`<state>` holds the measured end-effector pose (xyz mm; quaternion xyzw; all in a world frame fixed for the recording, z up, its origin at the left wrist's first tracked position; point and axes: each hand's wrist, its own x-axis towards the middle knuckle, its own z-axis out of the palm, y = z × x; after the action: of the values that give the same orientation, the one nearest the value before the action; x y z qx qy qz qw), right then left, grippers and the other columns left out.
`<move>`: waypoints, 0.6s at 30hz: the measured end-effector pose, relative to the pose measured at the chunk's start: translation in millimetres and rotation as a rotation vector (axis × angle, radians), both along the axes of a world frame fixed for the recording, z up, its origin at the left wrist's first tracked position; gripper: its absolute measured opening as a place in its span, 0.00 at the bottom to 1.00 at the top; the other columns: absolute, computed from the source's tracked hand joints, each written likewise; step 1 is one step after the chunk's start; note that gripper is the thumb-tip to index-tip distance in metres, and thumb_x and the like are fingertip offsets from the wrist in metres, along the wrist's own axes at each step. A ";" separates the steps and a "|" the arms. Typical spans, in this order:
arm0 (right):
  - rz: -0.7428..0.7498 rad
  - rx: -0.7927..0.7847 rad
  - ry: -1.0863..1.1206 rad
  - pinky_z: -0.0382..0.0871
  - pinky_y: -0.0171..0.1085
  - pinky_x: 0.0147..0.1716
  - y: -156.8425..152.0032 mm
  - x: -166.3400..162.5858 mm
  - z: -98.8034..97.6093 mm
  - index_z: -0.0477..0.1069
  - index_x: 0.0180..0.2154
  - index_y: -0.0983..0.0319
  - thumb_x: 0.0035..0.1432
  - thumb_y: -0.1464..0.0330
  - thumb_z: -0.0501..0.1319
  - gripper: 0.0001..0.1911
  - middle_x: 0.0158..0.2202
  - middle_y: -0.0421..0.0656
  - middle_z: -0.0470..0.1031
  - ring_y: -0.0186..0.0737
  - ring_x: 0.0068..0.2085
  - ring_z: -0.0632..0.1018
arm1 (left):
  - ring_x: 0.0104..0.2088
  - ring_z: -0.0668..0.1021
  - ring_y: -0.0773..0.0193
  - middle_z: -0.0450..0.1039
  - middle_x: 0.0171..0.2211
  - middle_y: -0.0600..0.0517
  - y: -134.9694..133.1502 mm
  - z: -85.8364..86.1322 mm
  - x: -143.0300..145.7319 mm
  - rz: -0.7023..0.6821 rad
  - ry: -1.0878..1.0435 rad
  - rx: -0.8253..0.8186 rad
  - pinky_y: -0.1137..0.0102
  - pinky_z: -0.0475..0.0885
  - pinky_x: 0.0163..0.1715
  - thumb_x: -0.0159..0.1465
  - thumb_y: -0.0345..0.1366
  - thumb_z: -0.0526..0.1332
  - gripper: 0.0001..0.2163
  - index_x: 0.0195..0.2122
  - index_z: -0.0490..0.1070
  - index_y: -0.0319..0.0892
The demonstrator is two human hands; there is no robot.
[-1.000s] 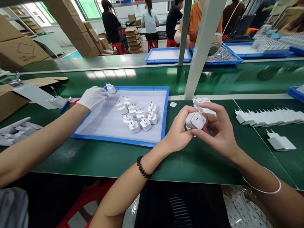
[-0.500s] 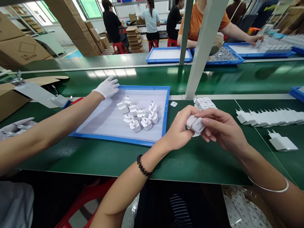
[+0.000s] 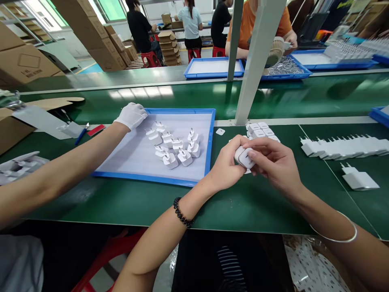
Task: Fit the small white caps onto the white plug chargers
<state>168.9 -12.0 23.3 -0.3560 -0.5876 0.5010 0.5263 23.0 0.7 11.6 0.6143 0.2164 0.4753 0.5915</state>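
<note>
Above green worktop (image 3: 252,213), a charger (image 3: 243,157) sits between left grip (image 3: 227,168) and right grip (image 3: 276,162).

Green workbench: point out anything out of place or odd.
A lone white charger lies out of line in front of the neat row of chargers; a small white piece lies loose beside the blue tray.

Hands (image 3: 226,168) bare; black coiled bracelet (image 3: 183,212) left, thin silvery bangle (image 3: 337,241) right; dark striped clothing (image 3: 229,259).
</note>
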 end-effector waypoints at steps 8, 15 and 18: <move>0.102 0.141 -0.079 0.67 0.35 0.25 -2.3 8.3 2.8 0.75 0.50 0.57 0.57 0.68 0.67 0.18 0.21 0.33 0.65 0.33 0.23 0.71 | 0.29 0.76 0.67 0.69 0.30 0.57 8.7 7.5 -9.9 -0.040 -0.025 -0.020 0.72 0.71 0.27 0.45 0.25 0.66 0.18 0.35 0.62 0.42; 0.130 0.131 -0.064 0.66 0.35 0.24 -6.4 6.8 5.0 0.75 0.48 0.57 0.60 0.68 0.65 0.13 0.19 0.33 0.64 0.33 0.22 0.71 | 0.30 0.76 0.66 0.70 0.32 0.55 9.8 5.6 -11.3 -0.108 -0.026 -0.009 0.71 0.72 0.28 0.47 0.27 0.67 0.17 0.35 0.62 0.42; 0.109 0.132 -0.103 0.65 0.34 0.23 -7.4 5.3 6.9 0.75 0.46 0.57 0.58 0.71 0.67 0.13 0.18 0.31 0.63 0.32 0.21 0.71 | 0.31 0.75 0.67 0.68 0.32 0.55 11.1 4.7 -11.7 -0.071 -0.018 0.063 0.71 0.70 0.30 0.49 0.28 0.69 0.16 0.34 0.63 0.42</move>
<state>174.2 -19.4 30.2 -0.3136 -0.6641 0.4702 0.4895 11.3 11.8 16.3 0.6355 0.1742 0.4660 0.5904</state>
